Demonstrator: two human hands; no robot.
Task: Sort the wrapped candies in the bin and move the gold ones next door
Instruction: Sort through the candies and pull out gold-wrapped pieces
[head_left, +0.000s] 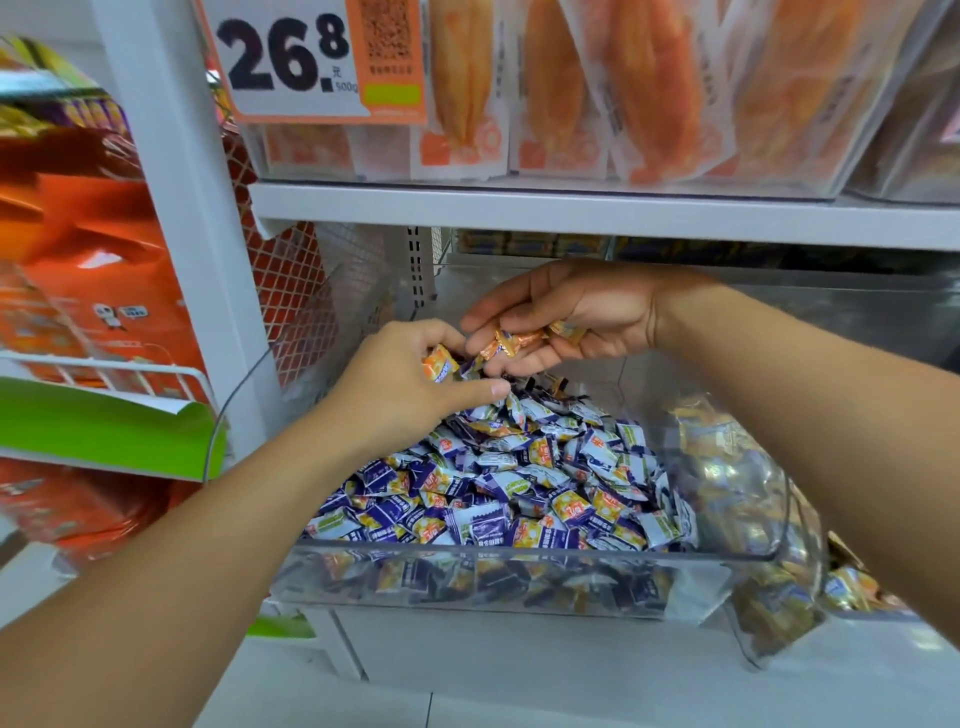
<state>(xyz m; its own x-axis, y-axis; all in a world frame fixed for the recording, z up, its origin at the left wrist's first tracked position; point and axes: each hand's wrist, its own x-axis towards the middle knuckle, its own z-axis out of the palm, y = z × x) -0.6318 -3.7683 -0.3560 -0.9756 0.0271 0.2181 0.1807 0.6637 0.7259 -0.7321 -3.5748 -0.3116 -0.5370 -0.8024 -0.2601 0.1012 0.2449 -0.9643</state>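
Observation:
A clear plastic bin (519, 558) on the lower shelf holds a heap of purple-and-white wrapped candies (498, 493) with some gold ones mixed in. My left hand (400, 387) hovers over the back of the heap and pinches a gold-orange candy (439, 364) between thumb and fingers. Just beyond it, my right hand (566, 312) is turned palm-down with its fingers curled round several gold candies (519, 340). The two hands nearly touch. A second clear bin (753, 519) to the right holds gold wrapped candies.
A white shelf board (571, 208) runs low above the bin, carrying clear boxes of orange snack packs and a price sign (291, 57). A white upright post (171, 208) stands left, with orange boxes and a green-edged wire rack (104, 431) beyond it.

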